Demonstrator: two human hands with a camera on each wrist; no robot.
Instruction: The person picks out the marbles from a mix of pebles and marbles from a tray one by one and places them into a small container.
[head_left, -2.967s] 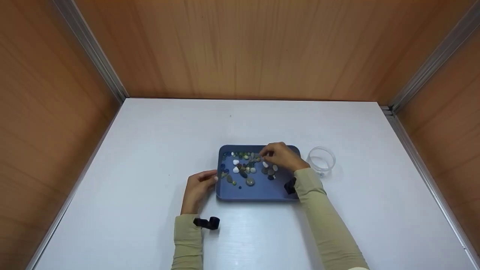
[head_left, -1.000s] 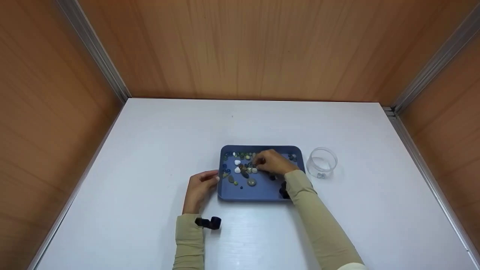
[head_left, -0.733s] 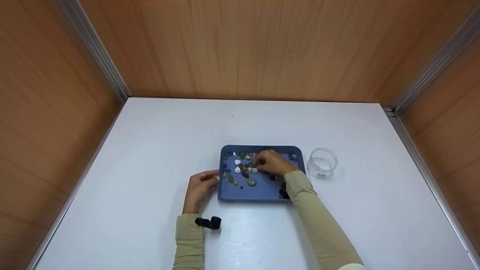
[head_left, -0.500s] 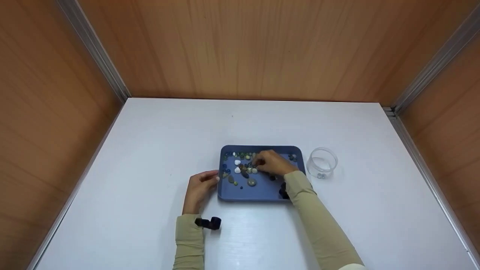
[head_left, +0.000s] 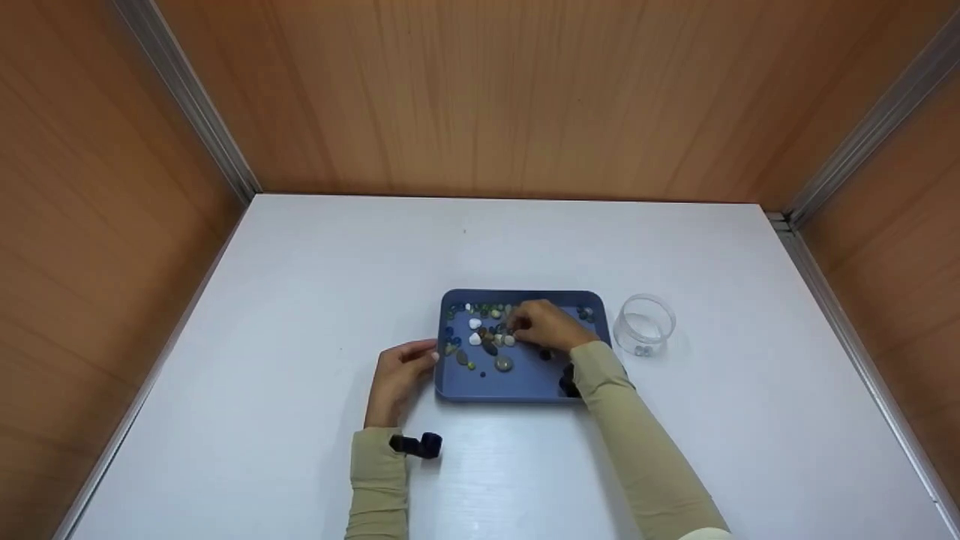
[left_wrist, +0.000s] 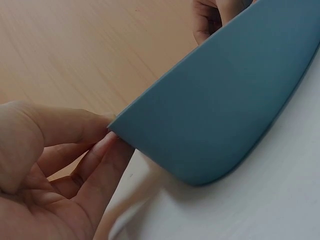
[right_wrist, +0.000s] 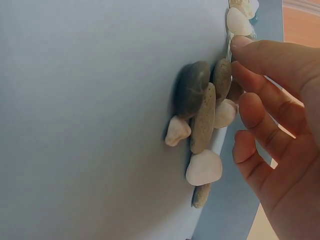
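A blue tray [head_left: 517, 386] lies on the white table with several pebbles and small glass beads scattered in it. At its left edge my left hand [head_left: 397, 375] pinches the rim; in the left wrist view the thumb lies on one side of the tray wall and the fingers on the other. Over the tray's right half, my right hand [head_left: 551, 324] reaches down with bent fingers among the stones. The right wrist view has its thumb tip by a shiny clear piece [right_wrist: 230, 47], next to a dark grey pebble [right_wrist: 192, 90] and a white pebble [right_wrist: 204, 167]. Whether the fingertips hold the piece is unclear.
A clear round container [head_left: 643, 326] with a few clear beads at its bottom stands just right of the tray. A wooden panel [head_left: 480, 97] rises behind the white table [head_left: 300, 300], with more panels at both sides.
From three seconds ago, my right hand has moved left and slightly down in the tray, uncovering small beads in the upper right corner. Over the last second both hands stay nearly still.
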